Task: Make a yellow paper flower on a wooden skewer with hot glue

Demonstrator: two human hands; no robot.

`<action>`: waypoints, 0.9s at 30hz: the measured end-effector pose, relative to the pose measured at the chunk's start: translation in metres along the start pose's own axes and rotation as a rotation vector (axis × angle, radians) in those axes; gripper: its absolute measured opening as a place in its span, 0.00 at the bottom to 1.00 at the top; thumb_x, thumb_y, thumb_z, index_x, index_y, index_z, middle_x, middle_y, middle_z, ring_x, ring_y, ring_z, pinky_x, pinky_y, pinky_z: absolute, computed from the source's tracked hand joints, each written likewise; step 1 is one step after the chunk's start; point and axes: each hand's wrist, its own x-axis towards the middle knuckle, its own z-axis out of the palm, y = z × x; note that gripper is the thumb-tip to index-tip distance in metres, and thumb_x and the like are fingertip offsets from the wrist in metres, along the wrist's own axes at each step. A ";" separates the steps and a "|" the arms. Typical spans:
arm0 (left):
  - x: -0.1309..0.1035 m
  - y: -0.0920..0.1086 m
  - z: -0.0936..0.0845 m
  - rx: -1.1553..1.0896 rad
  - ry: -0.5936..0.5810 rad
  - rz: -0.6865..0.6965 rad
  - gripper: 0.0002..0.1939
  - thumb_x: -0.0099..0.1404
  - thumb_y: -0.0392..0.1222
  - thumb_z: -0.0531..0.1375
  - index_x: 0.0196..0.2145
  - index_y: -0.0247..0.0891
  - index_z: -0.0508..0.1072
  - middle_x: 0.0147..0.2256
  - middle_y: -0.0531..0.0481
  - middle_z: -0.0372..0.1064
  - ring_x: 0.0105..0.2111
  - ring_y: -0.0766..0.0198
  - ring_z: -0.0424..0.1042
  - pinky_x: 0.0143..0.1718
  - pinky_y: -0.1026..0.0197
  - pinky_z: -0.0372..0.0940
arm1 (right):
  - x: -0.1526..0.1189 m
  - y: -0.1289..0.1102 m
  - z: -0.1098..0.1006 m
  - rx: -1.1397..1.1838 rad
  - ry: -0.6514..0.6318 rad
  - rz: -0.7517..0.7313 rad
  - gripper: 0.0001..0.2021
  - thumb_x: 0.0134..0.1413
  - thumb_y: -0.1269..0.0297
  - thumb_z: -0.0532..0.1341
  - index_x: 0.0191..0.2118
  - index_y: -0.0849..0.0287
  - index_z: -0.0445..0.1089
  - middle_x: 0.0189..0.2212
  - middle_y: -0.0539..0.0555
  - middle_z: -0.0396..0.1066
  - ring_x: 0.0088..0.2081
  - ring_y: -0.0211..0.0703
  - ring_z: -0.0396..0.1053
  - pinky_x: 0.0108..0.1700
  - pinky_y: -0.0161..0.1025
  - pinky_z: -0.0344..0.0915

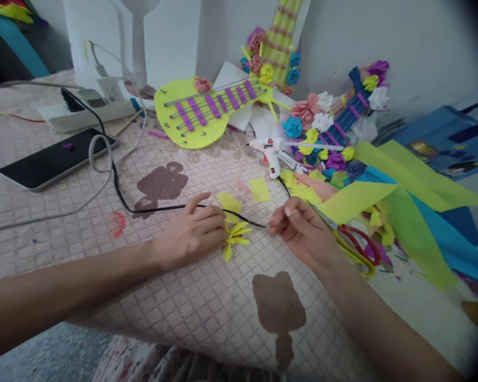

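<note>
A yellow paper flower with narrow pointed petals shows at the fingertips of my left hand. That hand lies low over the cloth, fingers bent around the flower's near side; its thumb is hidden. My right hand is turned partly palm up, its fingers curled together with the thumb close to them. Whatever it may hold is too small to make out. A black cord passes by both hands and leads towards a white glue gun. Two yellow paper pieces, including a square, lie just beyond the hands.
Scissors with red and yellow handles lie beside my right forearm, near coloured paper sheets. Behind stand a yellow paper guitar and a blue one with paper roses. At left are a phone and a power strip.
</note>
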 end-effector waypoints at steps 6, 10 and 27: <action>-0.001 -0.001 0.001 -0.004 0.007 0.012 0.06 0.67 0.37 0.54 0.35 0.40 0.71 0.34 0.54 0.71 0.43 0.63 0.67 0.59 0.44 0.47 | -0.013 -0.005 0.008 -0.422 0.224 -0.218 0.04 0.59 0.62 0.54 0.34 0.49 0.65 0.25 0.48 0.64 0.26 0.39 0.64 0.28 0.39 0.63; -0.002 -0.002 0.002 0.002 0.020 0.017 0.05 0.67 0.37 0.55 0.35 0.40 0.70 0.34 0.55 0.71 0.43 0.63 0.67 0.59 0.44 0.47 | -0.023 0.002 0.035 -0.674 -0.003 -0.357 0.07 0.58 0.69 0.56 0.38 0.50 0.68 0.32 0.51 0.67 0.34 0.40 0.67 0.33 0.39 0.66; -0.001 -0.003 0.003 -0.166 -0.007 -0.149 0.07 0.65 0.44 0.57 0.33 0.40 0.71 0.35 0.52 0.70 0.42 0.63 0.65 0.58 0.49 0.49 | -0.015 0.019 0.056 -0.762 -0.032 -0.255 0.04 0.56 0.71 0.56 0.31 0.57 0.64 0.31 0.50 0.63 0.32 0.36 0.64 0.33 0.34 0.61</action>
